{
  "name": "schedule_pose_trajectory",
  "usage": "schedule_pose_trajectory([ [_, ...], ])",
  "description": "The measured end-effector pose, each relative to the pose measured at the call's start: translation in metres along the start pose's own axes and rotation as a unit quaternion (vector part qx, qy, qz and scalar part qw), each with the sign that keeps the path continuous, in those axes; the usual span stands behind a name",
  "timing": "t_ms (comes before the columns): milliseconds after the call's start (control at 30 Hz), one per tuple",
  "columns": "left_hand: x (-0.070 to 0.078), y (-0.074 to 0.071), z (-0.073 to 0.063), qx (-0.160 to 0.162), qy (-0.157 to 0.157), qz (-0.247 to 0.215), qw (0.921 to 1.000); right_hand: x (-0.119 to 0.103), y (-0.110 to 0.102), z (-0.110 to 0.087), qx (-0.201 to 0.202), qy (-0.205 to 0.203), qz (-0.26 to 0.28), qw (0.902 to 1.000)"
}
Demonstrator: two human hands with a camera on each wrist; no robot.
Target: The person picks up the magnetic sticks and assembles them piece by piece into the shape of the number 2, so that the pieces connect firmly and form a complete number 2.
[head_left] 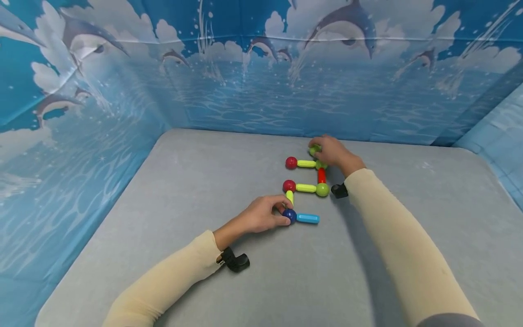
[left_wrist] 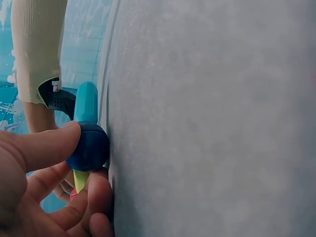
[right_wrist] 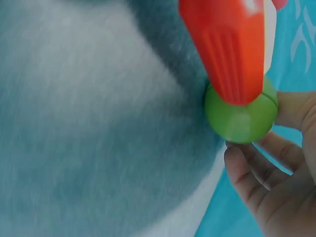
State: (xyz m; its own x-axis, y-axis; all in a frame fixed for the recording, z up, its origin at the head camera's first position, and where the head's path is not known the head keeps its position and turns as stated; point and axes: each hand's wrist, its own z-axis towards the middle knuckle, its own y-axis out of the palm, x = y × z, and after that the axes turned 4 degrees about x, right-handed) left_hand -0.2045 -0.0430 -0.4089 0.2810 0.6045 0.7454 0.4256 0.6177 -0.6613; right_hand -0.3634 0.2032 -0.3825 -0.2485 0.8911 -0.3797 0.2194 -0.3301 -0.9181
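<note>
Magnetic balls and sticks form a zigzag chain on the grey surface. My left hand (head_left: 263,213) pinches the dark blue ball (left_wrist: 91,148) at the near end between thumb and fingers. From that ball a light blue stick (head_left: 308,218) points right, and a yellow-green stick (head_left: 289,196) leads up to a red ball (head_left: 288,185). At the far end my right hand (head_left: 333,152) grips a green ball (head_left: 314,150), partly covered by its fingers. Just below it, another green ball (right_wrist: 240,116) joins a red stick (right_wrist: 229,54).
A second red ball (head_left: 291,162) sits at the left end of a yellow-green stick (head_left: 306,163). Another green ball (head_left: 322,190) stands at the red stick's near end. Dolphin-print cloth walls (head_left: 253,100) border the padded grey surface (head_left: 204,172) at the back and sides.
</note>
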Motion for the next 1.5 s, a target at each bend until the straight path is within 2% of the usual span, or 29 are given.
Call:
schedule_pose_trajectory([
  [133,0.002,0.001,0.001,0.001,0.002,-0.002,1.0,0.003,0.0,-0.002,0.005,0.023,0.031,0.9993],
  [233,0.003,0.002,0.002,0.002,0.003,-0.001,1.0,0.005,-0.001,-0.004,0.011,0.03,0.035,0.9989],
  [667,0.005,0.001,0.002,-0.002,0.001,0.0,1.0,0.005,-0.007,-0.008,0.04,0.012,0.044,0.9981],
  [1000,0.003,0.0,0.001,0.002,-0.005,-0.001,1.0,0.003,-0.015,-0.015,0.058,-0.004,0.032,0.9978],
  [1233,0.005,0.004,-0.001,0.002,0.0,-0.003,1.0,0.012,-0.025,-0.039,0.07,-0.038,0.018,0.9966],
  [1500,0.003,0.006,-0.004,0.011,-0.007,-0.005,0.9999,0.035,-0.033,-0.084,0.105,-0.08,0.021,0.991],
])
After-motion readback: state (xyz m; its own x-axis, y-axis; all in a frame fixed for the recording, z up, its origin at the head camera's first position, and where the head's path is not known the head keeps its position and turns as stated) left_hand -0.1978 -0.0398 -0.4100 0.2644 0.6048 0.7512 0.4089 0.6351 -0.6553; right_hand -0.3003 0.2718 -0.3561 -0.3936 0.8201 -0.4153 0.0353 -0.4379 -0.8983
